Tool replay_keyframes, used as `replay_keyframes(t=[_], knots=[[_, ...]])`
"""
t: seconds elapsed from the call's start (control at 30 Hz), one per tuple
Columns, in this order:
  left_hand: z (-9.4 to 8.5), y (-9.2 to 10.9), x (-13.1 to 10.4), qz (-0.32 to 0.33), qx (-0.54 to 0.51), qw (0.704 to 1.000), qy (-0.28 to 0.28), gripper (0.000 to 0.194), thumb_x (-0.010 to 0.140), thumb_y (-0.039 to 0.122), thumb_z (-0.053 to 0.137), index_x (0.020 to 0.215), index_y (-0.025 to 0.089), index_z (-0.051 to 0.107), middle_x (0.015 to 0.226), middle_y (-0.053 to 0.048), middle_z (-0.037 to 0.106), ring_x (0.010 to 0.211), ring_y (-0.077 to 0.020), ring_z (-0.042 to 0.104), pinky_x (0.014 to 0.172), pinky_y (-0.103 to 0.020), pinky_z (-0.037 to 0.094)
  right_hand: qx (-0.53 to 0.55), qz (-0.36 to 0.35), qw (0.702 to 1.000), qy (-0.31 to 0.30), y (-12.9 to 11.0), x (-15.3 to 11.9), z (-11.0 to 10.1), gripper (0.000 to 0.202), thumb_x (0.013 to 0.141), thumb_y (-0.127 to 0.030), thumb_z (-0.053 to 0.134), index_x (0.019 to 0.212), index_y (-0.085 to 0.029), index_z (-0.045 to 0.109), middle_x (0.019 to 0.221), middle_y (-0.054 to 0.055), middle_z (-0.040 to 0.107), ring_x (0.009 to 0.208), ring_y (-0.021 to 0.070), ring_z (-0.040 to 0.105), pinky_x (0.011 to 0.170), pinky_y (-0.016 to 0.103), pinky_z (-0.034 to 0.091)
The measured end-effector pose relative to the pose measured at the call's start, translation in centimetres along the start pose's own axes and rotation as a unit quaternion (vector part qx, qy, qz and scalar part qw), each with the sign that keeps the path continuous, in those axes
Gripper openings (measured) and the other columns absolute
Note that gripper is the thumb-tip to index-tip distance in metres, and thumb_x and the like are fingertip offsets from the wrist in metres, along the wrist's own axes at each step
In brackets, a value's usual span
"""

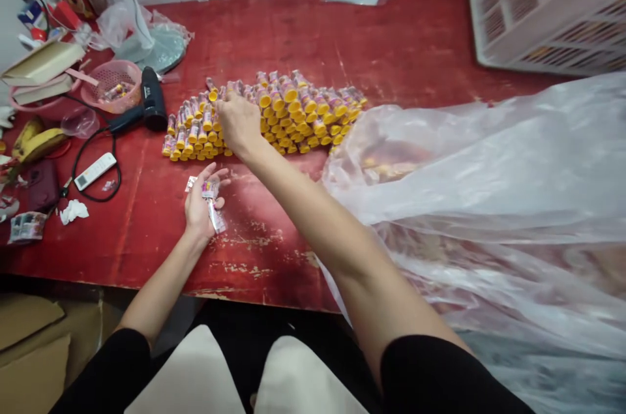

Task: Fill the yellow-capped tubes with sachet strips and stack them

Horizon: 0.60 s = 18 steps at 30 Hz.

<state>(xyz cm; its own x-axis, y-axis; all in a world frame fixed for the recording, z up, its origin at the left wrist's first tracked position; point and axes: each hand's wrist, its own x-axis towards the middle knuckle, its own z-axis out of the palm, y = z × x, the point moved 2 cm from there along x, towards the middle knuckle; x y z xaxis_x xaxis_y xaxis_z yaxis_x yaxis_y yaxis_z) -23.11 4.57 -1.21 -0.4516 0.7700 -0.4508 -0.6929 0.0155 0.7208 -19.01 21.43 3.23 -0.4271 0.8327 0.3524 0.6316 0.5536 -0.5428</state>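
Many small tubes with yellow ends (pixel 293 107) lie stacked in a long pile on the red table (pixel 274 218). My right hand (pixel 240 122) is closed at the pile's left part, its fingertips by the top row; what they hold, if anything, is hidden. Nearer the table's front edge, my left hand (pixel 200 202) is palm up with its fingers curled loosely. Small printed clear plastic wrappers (pixel 210 190) rest in that palm, and one hangs down past the thumb.
A large translucent plastic bag (pixel 479 173) covers the right side, below a white crate (pixel 528 23). On the left are a hair dryer (pixel 152 100), a pink basket (pixel 111 85), a white remote (pixel 95 171), bananas (pixel 42 145) and a looped black cable.
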Motion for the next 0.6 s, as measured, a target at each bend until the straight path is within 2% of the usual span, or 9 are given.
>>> replay_keyframes(t=[0.07,0.17,0.23,0.27,0.33,0.4,0.47,0.53,0.6], knots=[[0.2,0.0,-0.6,0.010,0.000,0.999,-0.052,0.024,0.095,0.032,0.059,0.113,0.022,0.072,0.116,-0.011,0.074,0.081,-0.0112,0.069,0.040,-0.012,0.027,0.044,-0.017,0.999,0.003,0.0,-2.3,-1.1,0.021,0.099,-0.009,0.050,0.097,-0.016,0.069,0.111,0.010,0.068,0.103,0.0230,0.067,0.096,0.041,0.053],[1.9,-0.6,-1.6,0.032,0.019,0.993,-0.114,0.030,0.096,0.041,0.059,0.120,0.029,0.074,0.132,-0.008,0.070,0.093,-0.0148,0.069,0.042,-0.012,0.030,0.216,-0.033,0.976,-0.023,1.2,-8.3,-4.4,0.018,0.098,-0.036,0.063,0.099,-0.020,0.070,0.101,0.007,0.072,0.094,0.0192,0.068,0.087,0.036,0.056],[3.5,-1.9,-2.8,0.032,0.038,0.989,-0.136,0.032,0.095,0.047,0.062,0.118,0.030,0.076,0.131,-0.007,0.070,0.087,-0.0131,0.068,0.043,-0.013,0.032,0.335,0.020,0.941,-0.049,2.2,-12.7,-6.5,0.032,0.087,-0.049,0.074,0.099,-0.020,0.069,0.092,0.005,0.074,0.085,0.0172,0.069,0.076,0.031,0.057],[4.4,-2.8,-3.6,0.027,0.050,0.988,-0.146,0.032,0.093,0.049,0.066,0.116,0.029,0.078,0.127,-0.007,0.072,0.079,-0.0107,0.065,0.044,-0.014,0.033,0.378,0.057,0.923,-0.043,2.7,-14.8,-7.5,0.038,0.083,-0.051,0.078,0.100,-0.019,0.068,0.090,0.004,0.074,0.081,0.0165,0.070,0.072,0.030,0.057],[5.8,-4.9,-5.3,0.013,0.083,0.983,-0.160,0.033,0.084,0.049,0.079,0.107,0.026,0.080,0.110,-0.006,0.074,0.063,-0.0056,0.056,0.042,-0.014,0.032,0.416,0.122,0.901,0.012,3.6,-18.6,-9.5,0.038,0.081,-0.049,0.080,0.100,-0.019,0.068,0.089,0.004,0.075,0.078,0.0154,0.070,0.069,0.028,0.057],[6.9,-7.0,-7.0,-0.002,0.120,0.978,-0.170,0.037,0.071,0.047,0.090,0.095,0.020,0.081,0.091,-0.003,0.073,0.053,-0.0025,0.046,0.040,-0.013,0.030,0.403,0.160,0.898,0.073,4.7,-22.1,-11.7,0.028,0.086,-0.043,0.076,0.098,-0.019,0.069,0.088,0.003,0.075,0.075,0.0139,0.070,0.069,0.027,0.057],[8.0,-8.7,-8.3,-0.006,0.145,0.974,-0.176,0.042,0.061,0.047,0.096,0.084,0.017,0.079,0.075,0.000,0.068,0.049,-0.0013,0.041,0.038,-0.013,0.028,0.365,0.175,0.908,0.112,6.6,-25.1,-14.2,0.021,0.091,-0.039,0.069,0.098,-0.019,0.071,0.087,0.003,0.075,0.074,0.0136,0.069,0.068,0.026,0.055],[9.3,-9.9,-9.3,0.005,0.158,0.970,-0.183,0.044,0.059,0.052,0.095,0.074,0.016,0.074,0.062,0.003,0.060,0.044,-0.0009,0.036,0.037,-0.014,0.026,0.280,0.193,0.930,0.142,10.1,-27.6,-16.9,0.020,0.097,-0.035,0.060,0.098,-0.019,0.072,0.089,0.004,0.075,0.078,0.0158,0.069,0.072,0.029,0.056],[11.2,-11.3,-10.2,0.002,0.210,0.950,-0.233,0.046,0.061,0.056,0.093,0.068,0.016,0.070,0.056,0.004,0.055,0.040,-0.0014,0.035,0.036,-0.016,0.025,0.131,0.236,0.950,0.156,15.4,-28.8,-19.3,0.022,0.098,-0.028,0.054,0.092,-0.018,0.072,0.089,0.008,0.076,0.086,0.0213,0.070,0.082,0.036,0.056]])
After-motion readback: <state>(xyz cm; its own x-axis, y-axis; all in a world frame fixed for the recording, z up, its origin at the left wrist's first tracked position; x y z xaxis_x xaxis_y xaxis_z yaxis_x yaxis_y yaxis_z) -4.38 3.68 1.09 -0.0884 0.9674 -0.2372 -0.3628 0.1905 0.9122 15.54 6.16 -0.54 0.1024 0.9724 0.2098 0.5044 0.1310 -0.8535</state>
